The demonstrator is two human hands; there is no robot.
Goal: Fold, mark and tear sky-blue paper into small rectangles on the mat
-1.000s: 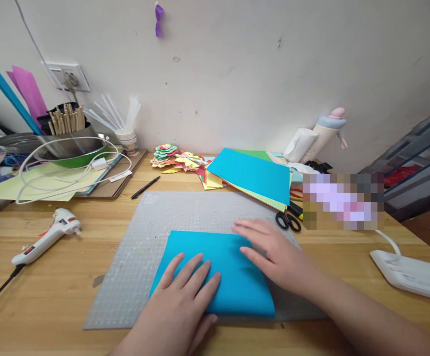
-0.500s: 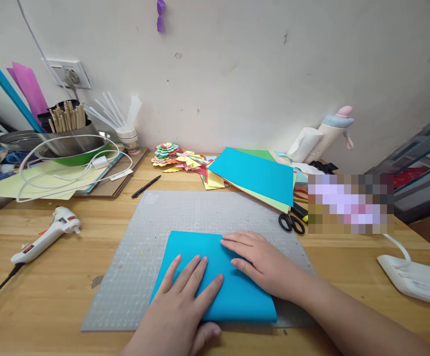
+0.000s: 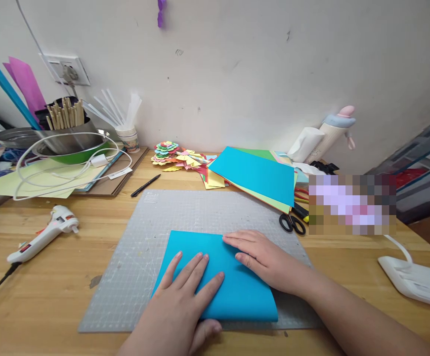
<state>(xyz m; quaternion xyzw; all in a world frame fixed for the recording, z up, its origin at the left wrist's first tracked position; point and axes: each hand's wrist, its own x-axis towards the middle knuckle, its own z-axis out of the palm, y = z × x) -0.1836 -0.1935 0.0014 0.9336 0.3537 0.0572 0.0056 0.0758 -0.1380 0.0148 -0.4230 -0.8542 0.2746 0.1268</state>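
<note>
A folded sheet of blue paper (image 3: 237, 296) lies on the grey cutting mat (image 3: 126, 277), its rounded fold toward me. My left hand (image 3: 185, 294) rests palm down on the paper's left part, fingers spread and thumb out past the near edge. On the far right part of the sheet lies my right hand (image 3: 255, 249), its fingers stretched out along the far edge and the thumb apart from them. Neither hand grips anything.
A glue gun (image 3: 46, 235) lies on the left, a black pen (image 3: 146, 185) beyond the mat. Scissors (image 3: 292, 223) and a stack of coloured paper (image 3: 255, 173) are at the back right. A white lamp base (image 3: 415, 282) stands at right. Sticks (image 3: 64, 113) fill a metal container.
My right hand's fingers have drawn closer together and shifted very slightly along the paper's far edge. My left hand stays in place on the sheet.
</note>
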